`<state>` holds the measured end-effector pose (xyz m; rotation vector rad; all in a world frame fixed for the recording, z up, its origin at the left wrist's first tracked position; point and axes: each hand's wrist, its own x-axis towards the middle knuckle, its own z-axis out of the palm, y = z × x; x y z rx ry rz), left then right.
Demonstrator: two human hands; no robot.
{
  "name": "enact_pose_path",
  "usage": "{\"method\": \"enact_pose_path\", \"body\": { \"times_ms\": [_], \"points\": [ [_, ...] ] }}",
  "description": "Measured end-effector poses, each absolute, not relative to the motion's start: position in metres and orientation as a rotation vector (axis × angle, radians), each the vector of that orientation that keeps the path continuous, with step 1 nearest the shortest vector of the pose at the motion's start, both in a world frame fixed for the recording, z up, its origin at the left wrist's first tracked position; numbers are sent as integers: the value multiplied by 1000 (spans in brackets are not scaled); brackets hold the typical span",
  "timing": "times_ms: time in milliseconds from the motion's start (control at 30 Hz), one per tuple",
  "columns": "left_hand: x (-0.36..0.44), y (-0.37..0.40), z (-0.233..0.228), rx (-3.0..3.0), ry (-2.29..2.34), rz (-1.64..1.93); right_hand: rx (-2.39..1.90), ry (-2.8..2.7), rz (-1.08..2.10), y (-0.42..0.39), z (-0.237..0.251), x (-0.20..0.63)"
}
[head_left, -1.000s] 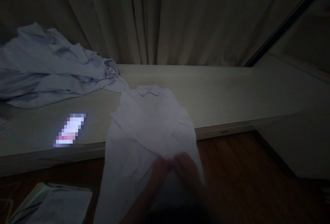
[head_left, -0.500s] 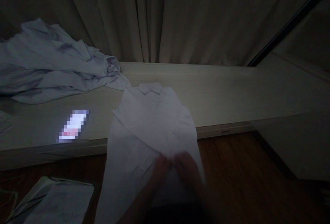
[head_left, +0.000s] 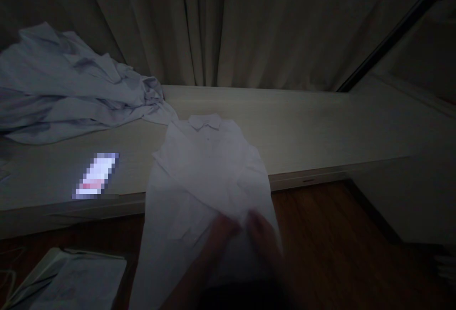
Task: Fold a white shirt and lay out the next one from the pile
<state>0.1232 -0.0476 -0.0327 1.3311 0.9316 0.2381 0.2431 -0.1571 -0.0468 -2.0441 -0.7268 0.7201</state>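
Widest of all, a heavy grey-beige pleated fabric curtain (head_left: 263,24) fills the far side, and right below it runs a long pale wood-grained desk (head_left: 320,129), left to right across the scene! Dark reddish-brown wooden floor (head_left: 313,234) shows at near right. Now the centrepiece: a white collared cloth shirt (head_left: 213,172), collar at the far end, its far part flat on the desk, its near part reaching past the near edge towards the person. At far left sprawls a crumpled pale lavender-white cloth heap (head_left: 71,86), its right tip close by the shirt's shoulder. Near left, below desk level, sits a pale flat-topped rectangular object (head_left: 81,284). On the desk, left of the shirt, glows a bright slanted rectangle (head_left: 95,175), all white, lilac and pink blocks. And the hands! The left hand (head_left: 226,227) and right hand (head_left: 259,227) are at the shirt's near part, side by side with a small gap between, fingers curled. Both are blurred; whether either grips the cloth, one cannot tell.
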Motion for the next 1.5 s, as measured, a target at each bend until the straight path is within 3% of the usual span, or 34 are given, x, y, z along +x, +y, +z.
{"method": "enact_pose_path", "body": {
  "times_ms": [433,1133,1500],
  "points": [
    [129,-50,-62,1303,976,170,-1968,-776,801,-143,-31,243],
    [119,-54,-23,1208,984,229,-2102,-861,804,-149,-57,242],
    [122,-50,-28,1165,1080,247,-1960,-804,923,-147,-50,239]
  ]
}}
